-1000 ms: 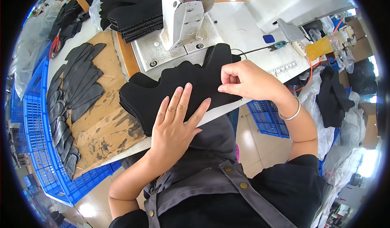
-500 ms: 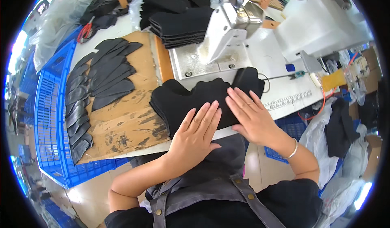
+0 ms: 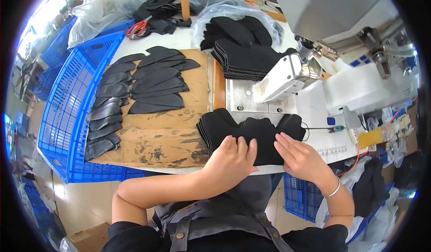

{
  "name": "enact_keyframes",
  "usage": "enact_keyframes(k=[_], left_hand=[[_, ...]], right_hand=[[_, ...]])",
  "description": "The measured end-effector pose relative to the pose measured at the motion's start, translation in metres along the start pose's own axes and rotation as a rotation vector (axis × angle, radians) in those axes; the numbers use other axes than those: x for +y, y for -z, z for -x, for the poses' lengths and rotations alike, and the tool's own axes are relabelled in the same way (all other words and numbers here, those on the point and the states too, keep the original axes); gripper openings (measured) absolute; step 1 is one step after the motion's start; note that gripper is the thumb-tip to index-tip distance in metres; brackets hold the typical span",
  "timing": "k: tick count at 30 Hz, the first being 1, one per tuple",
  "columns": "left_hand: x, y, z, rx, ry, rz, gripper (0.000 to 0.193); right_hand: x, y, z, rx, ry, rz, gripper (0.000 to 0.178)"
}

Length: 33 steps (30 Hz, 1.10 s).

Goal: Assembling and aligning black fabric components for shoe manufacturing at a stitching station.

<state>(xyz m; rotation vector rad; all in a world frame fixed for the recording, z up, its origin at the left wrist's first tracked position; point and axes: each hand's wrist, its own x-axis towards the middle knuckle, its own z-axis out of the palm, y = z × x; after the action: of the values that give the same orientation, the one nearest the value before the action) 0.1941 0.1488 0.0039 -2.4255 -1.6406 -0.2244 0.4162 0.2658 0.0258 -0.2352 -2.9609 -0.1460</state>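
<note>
A stack of black, wavy-edged fabric pieces (image 3: 258, 133) lies at the near edge of the worktable, its layered edges showing on the left. My left hand (image 3: 230, 160) rests on the stack's near part, fingers bent a little and slightly apart, thumb low by the edge. My right hand (image 3: 304, 158) lies on the right part, fingers stretched out and side by side; its thumb is mostly hidden. Neither hand visibly grips anything. Just beyond the stack stands a white machine head (image 3: 280, 79) on a metal plate (image 3: 240, 97).
Left of the stack, a stained cardboard sheet (image 3: 157, 135) bears overlapping dark leaf-shaped pieces (image 3: 155, 81). A blue plastic crate (image 3: 67, 113) stands at the table's left side. More black pieces (image 3: 244, 59) lie behind the machine plate. Red-handled scissors (image 3: 138, 28) lie farther back.
The view has shifted, so the table sits lower and further right in it. My left fingers, stretched flat before, are now more bent. My right fingers have drawn together. Both hands stay on the stack.
</note>
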Motion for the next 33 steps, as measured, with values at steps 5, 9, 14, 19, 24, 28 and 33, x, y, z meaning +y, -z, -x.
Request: enact_keyframes(k=[5,9,14,19,24,28,33], left_hand=[[-0.015,0.005,-0.008,0.296,-0.104,-0.045,0.047],[-0.047,0.047,-0.004,0.420,-0.019,-0.093,0.043],[-0.123,0.080,-0.001,0.620,0.271,-0.349,0.042],[-0.173,0.046,-0.080,0.741,0.213,-0.502,0.027],[-0.135,0.003,-0.153,0.258,0.059,-0.205,0.037],[-0.140,-0.022,-0.130,0.456,-0.038,0.078,0.036],[-0.194,0.012,-0.029,0.151,0.105,0.207,0.008]], right_hand=[[-0.005,0.023,-0.011,0.214,0.080,0.319,0.027],[-0.012,0.027,-0.027,0.412,0.064,0.233,0.037],[-0.015,-0.003,-0.005,0.483,-0.192,-0.068,0.047],[-0.020,-0.025,-0.006,0.335,-0.243,-0.164,0.042],[-0.023,-0.041,-0.014,0.323,-0.188,-0.233,0.042],[-0.023,-0.044,-0.011,0.294,-0.186,-0.273,0.041],[-0.022,-0.045,-0.007,0.304,-0.220,-0.322,0.037]])
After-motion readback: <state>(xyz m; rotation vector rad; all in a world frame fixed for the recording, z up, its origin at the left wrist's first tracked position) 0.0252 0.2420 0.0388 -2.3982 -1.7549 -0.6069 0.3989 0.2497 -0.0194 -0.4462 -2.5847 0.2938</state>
